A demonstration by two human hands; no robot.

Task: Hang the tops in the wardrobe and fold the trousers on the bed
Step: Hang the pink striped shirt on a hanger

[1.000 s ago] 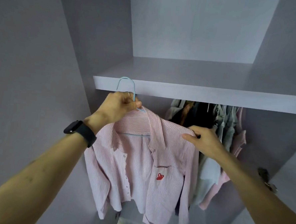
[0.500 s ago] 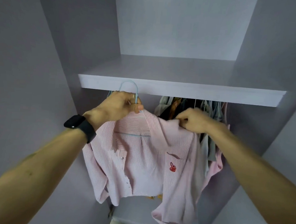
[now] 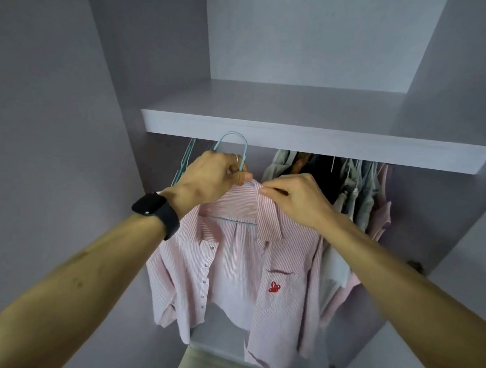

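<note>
Hands aloft, left hand (image 3: 212, 176) round hanger (image 3: 233, 132), right hand (image 3: 295, 197) on collar (image 3: 234, 205).

- We wear a black smartwatch (image 3: 155, 210) with a black band on our left wrist.
- A thin pale ring (image 3: 237, 158) circles one finger of our left hand (image 3: 208, 176).
- Both our forearms are bare.
</note>
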